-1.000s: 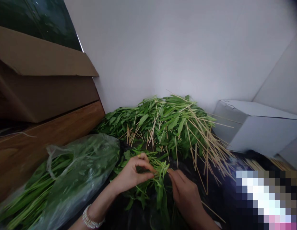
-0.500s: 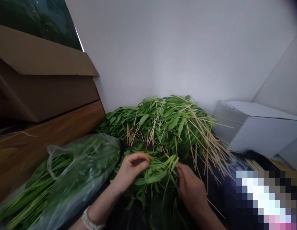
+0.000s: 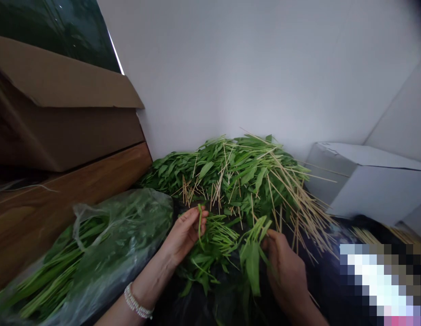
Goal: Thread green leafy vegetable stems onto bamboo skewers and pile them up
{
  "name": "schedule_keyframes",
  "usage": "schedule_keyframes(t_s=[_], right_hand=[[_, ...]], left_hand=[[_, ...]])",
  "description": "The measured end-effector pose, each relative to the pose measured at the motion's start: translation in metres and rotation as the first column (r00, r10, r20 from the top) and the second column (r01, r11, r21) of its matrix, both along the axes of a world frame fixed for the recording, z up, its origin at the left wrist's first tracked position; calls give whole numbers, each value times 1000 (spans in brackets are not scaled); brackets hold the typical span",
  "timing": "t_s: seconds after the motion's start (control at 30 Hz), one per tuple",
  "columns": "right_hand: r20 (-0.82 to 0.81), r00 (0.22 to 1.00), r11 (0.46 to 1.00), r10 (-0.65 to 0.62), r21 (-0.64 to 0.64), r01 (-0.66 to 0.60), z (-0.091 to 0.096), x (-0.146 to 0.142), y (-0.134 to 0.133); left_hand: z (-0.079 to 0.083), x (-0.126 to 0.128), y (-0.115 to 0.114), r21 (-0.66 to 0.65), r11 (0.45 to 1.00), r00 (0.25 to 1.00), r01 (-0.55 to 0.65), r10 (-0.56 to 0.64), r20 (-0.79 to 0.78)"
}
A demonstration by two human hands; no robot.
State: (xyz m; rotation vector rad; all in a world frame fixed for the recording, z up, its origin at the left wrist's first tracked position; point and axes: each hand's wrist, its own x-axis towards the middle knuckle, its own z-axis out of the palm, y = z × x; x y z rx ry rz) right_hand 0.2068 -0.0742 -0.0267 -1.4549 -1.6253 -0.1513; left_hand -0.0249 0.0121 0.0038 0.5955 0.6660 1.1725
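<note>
My left hand (image 3: 186,232) pinches a single green leaf stem (image 3: 200,226) between thumb and fingers. To its right, my right hand (image 3: 287,267) is closed on a bamboo skewer, mostly hidden by the fingers, with a small bunch of green leaves (image 3: 254,258) at its tip. Between and below the hands lies a heap of loose leafy greens (image 3: 215,246) on dark plastic. Beyond them spreads a large pile of skewered greens (image 3: 210,167), its bare bamboo skewers (image 3: 295,199) fanning out toward the right.
At the left, a clear plastic bag (image 3: 128,231) of long greens leans by a wooden board (image 3: 104,174). An open cardboard box (image 3: 77,131) stands above it. A white box (image 3: 383,190) sits at the right, against the pale wall (image 3: 247,68). A pixelated patch covers the lower right.
My left hand has drawn away from the skewered bunch and now holds up one stem. My right hand has shifted a little right with the skewer and its leaves.
</note>
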Motion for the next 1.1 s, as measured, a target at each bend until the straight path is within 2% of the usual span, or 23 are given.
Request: schedule_keyframes(t_s=[0.13, 0.23, 0.43, 0.83, 1.1], right_hand=[[153, 976, 984, 154, 70, -166, -7, -13, -1], [235, 952, 971, 195, 93, -221, -9, -20, -1], [291, 939, 967, 185, 119, -227, -9, -21, 0], [333, 928, 971, 166, 109, -213, -10, -22, -1], [343, 926, 964, 160, 146, -221, -12, -22, -1]], left_hand=[[-6, 8, -8, 11, 989, 984, 146, -144, -109], [-8, 13, -13, 32, 983, 966, 179, -169, -198], [-7, 18, -17, 54, 982, 948, 180, -158, -277], [-11, 20, -17, 109, 982, 942, 155, -114, -315], [-10, 19, -17, 179, 971, 901, 156, -65, -429]])
